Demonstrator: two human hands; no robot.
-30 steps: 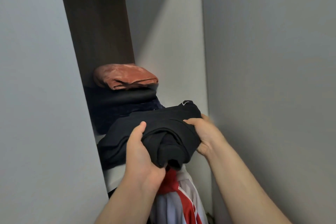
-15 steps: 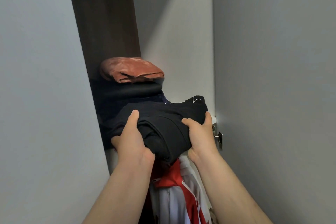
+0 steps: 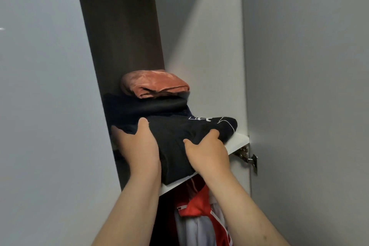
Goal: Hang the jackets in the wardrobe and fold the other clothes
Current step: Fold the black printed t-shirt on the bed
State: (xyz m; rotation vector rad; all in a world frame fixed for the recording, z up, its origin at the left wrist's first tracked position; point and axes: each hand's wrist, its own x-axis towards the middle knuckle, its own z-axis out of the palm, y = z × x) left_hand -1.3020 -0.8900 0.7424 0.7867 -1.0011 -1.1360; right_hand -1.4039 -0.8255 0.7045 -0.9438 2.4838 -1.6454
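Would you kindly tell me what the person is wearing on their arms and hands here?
Nothing is worn: the left hand and right hand have no gloves, and neither wrist shows a watch or bracelet. Both forearms are uncovered down to the frame's edge, with no sleeve in view.

Head camera looks up, near wardrobe shelf point(image 3: 238, 142)

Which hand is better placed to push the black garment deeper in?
Probably the right hand: it rests over the black garment by the shelf edge; the left hand grips its left end.
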